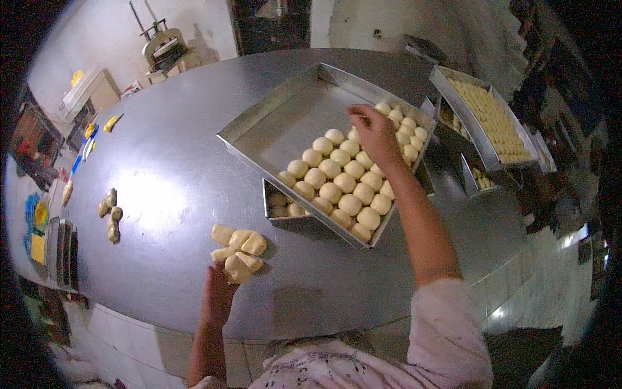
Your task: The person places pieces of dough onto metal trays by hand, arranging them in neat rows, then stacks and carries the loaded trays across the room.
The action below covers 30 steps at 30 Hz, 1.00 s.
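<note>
My left hand [221, 290] is at the near left of the metal table, its fingers closed around the edge of a pale dough piece [237, 270]. Several more dough lumps [249, 242] lie against that piece. My right hand [377, 133] hangs over a large metal tray [278, 107], fingers bent and slightly apart, with no dough seen in them. Rows of round dough balls [346, 183] fill the tray's near and right part. My forearm and hand hide some balls beneath them.
Under the large tray sits another metal tray [291, 220] with dough balls. A filled tray [489, 120] stands at the far right, above other trays. More dough lumps [111, 217] lie on the table [168, 149] at left. A lever press [163, 48] stands behind.
</note>
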Each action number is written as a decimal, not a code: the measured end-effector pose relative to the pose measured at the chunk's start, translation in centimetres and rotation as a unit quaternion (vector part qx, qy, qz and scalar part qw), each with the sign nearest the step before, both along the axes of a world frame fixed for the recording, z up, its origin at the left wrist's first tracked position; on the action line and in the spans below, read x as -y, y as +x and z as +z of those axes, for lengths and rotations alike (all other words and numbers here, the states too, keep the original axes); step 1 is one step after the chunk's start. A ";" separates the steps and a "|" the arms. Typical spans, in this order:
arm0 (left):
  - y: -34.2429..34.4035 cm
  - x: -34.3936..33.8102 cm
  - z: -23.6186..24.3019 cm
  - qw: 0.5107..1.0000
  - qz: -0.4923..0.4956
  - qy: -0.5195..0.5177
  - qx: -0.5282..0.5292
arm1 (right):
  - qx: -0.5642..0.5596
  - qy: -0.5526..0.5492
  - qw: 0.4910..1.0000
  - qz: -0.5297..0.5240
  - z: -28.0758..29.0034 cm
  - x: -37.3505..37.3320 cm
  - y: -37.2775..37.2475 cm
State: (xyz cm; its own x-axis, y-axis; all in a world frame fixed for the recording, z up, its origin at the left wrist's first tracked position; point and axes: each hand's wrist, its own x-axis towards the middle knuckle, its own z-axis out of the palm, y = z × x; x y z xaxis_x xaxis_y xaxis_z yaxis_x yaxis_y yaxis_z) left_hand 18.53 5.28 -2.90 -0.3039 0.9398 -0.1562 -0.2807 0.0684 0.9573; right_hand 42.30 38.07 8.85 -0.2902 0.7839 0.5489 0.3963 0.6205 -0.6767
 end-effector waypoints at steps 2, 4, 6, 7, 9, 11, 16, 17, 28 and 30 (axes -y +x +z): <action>-1.3 1.7 0.3 0.998 -0.021 0.015 0.051 | -0.083 -0.043 0.990 0.109 -0.2 6.4 -2.7; -0.3 1.6 0.5 0.991 -0.078 0.019 0.107 | -0.025 -0.061 0.969 0.236 -0.8 15.0 -4.1; 2.9 0.6 2.2 0.968 -0.194 -0.016 0.159 | 0.112 0.006 0.939 0.325 -3.5 21.4 -4.3; 4.1 0.4 3.1 0.949 -0.262 -0.043 0.169 | 0.112 -0.029 0.928 0.353 -6.5 23.6 -4.3; 2.5 1.2 3.6 0.929 -0.352 -0.082 0.075 | -0.027 -0.369 0.883 0.287 -9.7 25.9 -1.6; -1.4 2.4 1.7 0.957 -0.252 -0.059 -0.132 | -0.150 -0.334 0.923 0.121 -14.7 27.6 3.4; -10.0 2.6 -2.6 0.758 0.038 -0.095 -0.645 | 0.426 0.071 0.888 -0.159 -14.9 23.8 12.1; -8.7 1.8 -2.1 0.761 0.039 -0.107 -0.638 | 0.406 0.159 0.876 -0.207 -15.8 21.5 12.0; -0.9 -2.0 -1.9 0.869 -0.071 0.001 -0.489 | 0.405 0.101 0.853 -0.314 -15.7 20.5 12.4; 0.2 -1.2 -1.1 0.892 -0.127 -0.109 -0.420 | 0.340 -0.108 0.860 -0.364 -12.8 17.0 10.1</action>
State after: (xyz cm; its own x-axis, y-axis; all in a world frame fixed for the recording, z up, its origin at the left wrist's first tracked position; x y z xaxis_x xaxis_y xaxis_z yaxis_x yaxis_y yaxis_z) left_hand 18.72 6.44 -4.05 -0.1815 0.9701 -0.1613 0.5812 0.2382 0.7781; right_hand 52.36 21.08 -3.99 0.1242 0.9564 0.2643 0.9766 -0.0708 -0.2029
